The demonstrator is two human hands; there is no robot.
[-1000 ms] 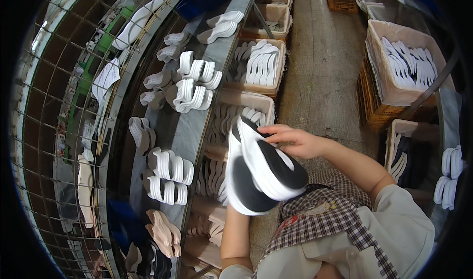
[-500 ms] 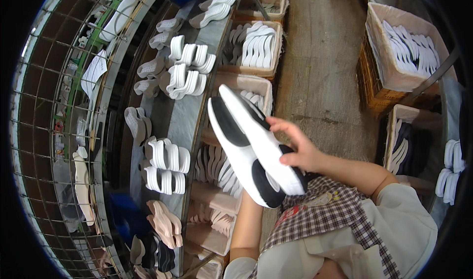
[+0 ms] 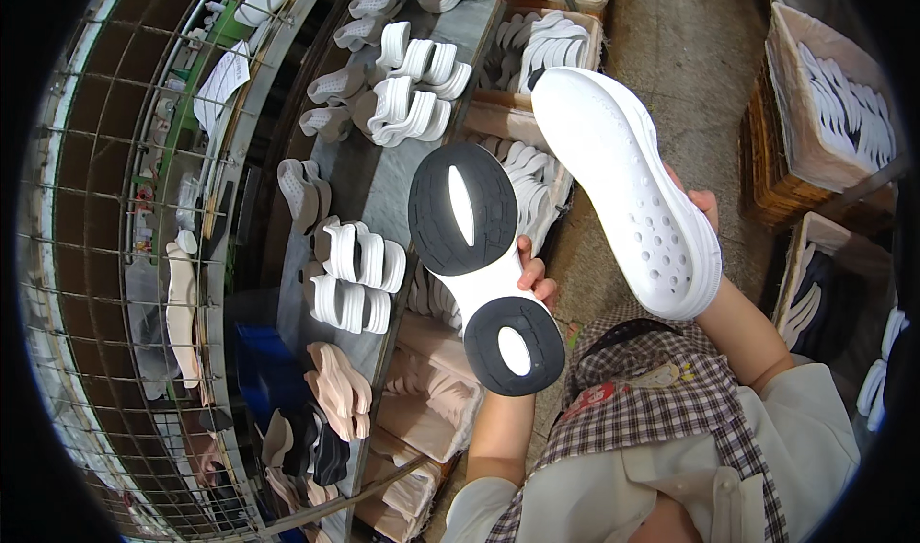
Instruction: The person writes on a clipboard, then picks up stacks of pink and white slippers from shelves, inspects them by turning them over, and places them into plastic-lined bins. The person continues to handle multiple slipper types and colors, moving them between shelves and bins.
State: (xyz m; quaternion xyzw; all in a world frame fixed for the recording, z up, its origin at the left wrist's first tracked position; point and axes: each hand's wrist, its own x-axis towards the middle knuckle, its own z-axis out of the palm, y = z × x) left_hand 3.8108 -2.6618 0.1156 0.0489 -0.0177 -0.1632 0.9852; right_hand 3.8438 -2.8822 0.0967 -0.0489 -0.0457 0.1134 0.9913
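Note:
My left hand (image 3: 537,277) is closed around a white shoe sole (image 3: 484,289), its fingertips showing at the sole's right edge. This sole's underside faces up, with black tread patches at both ends and a white inset in each. To the right, my right hand (image 3: 702,205) grips a second white shoe sole (image 3: 606,155), whose inner face with rows of small round holes is turned up. The two soles are held apart, both tilted with their lower ends toward me. Most of each hand is hidden behind its sole.
A metal shelf (image 3: 360,190) on the left carries several white soles (image 3: 356,260) and pink soles (image 3: 337,390). Lined crates with soles (image 3: 551,49) stand beside it. Across the aisle floor (image 3: 661,54) is another lined crate (image 3: 791,40). A wire mesh guard (image 3: 101,255) borders the far left.
The two soles, held together before, are now apart. The right one has moved right and shows its inner face; the left one now shows its tread. The view has shifted slightly.

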